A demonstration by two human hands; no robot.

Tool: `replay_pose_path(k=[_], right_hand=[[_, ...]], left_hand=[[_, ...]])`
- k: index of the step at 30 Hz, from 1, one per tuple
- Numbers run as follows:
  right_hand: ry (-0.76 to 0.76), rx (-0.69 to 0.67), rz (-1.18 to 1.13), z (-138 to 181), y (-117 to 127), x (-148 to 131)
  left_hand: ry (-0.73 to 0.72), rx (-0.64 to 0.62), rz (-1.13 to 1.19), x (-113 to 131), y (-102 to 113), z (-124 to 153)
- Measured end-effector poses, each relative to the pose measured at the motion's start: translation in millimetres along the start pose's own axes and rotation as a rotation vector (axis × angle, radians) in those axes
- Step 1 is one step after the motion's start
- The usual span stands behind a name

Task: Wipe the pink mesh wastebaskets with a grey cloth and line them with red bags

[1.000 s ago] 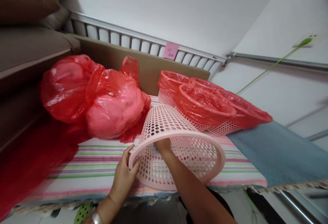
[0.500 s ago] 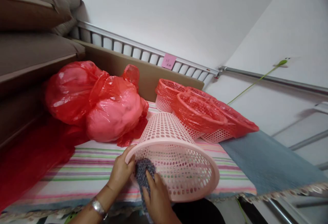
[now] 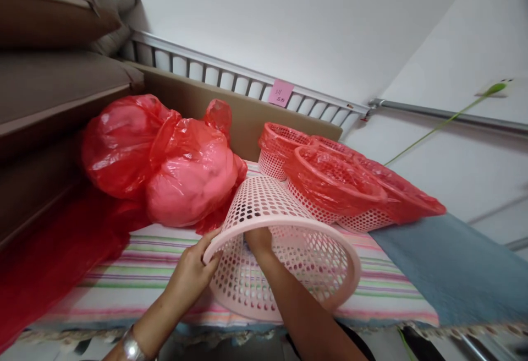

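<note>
A pale pink plastic basket full of round holes lies tipped on its side, its wide mouth facing me. My left hand grips the rim at the left, thumb inside and fingers outside. My right hand reaches through the mouth, deep against the inner wall. Its fingers are mostly hidden by the basket's rim and side. A bit of the dark grey cloth shows beside that hand; the rest is out of sight.
Stuffed red plastic bags sit to the left beside stacked brown cushions. Several baskets lined with red bags stand behind and to the right. A striped cloth covers the surface; a pink note hangs on the rail.
My right hand has moved with the grey cloth from near the rim deeper into the basket. My left hand keeps its hold on the rim. The view has shifted slightly.
</note>
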State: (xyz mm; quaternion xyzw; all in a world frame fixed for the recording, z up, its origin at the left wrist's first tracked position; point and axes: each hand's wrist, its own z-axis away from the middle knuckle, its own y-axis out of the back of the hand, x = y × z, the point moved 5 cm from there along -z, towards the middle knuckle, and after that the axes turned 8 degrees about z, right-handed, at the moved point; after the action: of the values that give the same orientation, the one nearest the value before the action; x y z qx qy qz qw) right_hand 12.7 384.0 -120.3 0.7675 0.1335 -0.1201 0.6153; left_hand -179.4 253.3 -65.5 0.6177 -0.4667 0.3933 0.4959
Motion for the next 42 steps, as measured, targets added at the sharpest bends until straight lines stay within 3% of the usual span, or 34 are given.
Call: replay_pose_path(k=[3,7,10,15,19,21,23,26,30,34,38,42], right_hand=[[-0.019,0.005,-0.029,0,-5,3],[-0.005,0.008,-0.027,3,-1,1],[0.031,-0.022,0.011,14,3,-4],[0.085,-0.108,0.238,78,9,-6],[0.206,-0.167,0.274,145,17,0],[0.241,-0.195,0.295,162,19,3],[0.244,-0.197,0.324,158,20,3],[0.189,-0.148,0.344,119,18,0],[0.038,-0.117,0.158,54,9,-1],[-0.009,-0.144,0.003,18,4,4],[-0.022,-0.234,-0.195,16,11,13],[-0.063,-0.357,-0.408,43,24,19]], left_hand=[[0.067,0.081,0.042,-19,-3,6],[0.085,0.065,0.046,-47,-22,19],[0.084,0.084,0.027,-53,-25,23],[0.007,0.090,0.009,-37,-19,18],[-0.007,0.061,0.031,-31,-21,16],[0.003,0.034,0.035,-30,-22,16],[0.005,0.003,0.026,-30,-24,16],[-0.007,0.005,0.000,-29,-23,15],[-0.010,0.034,-0.014,-29,-20,11],[0.005,0.059,-0.010,-31,-17,8],[0.002,0.085,-0.016,-28,-11,6],[-0.012,0.087,0.007,-23,-8,3]])
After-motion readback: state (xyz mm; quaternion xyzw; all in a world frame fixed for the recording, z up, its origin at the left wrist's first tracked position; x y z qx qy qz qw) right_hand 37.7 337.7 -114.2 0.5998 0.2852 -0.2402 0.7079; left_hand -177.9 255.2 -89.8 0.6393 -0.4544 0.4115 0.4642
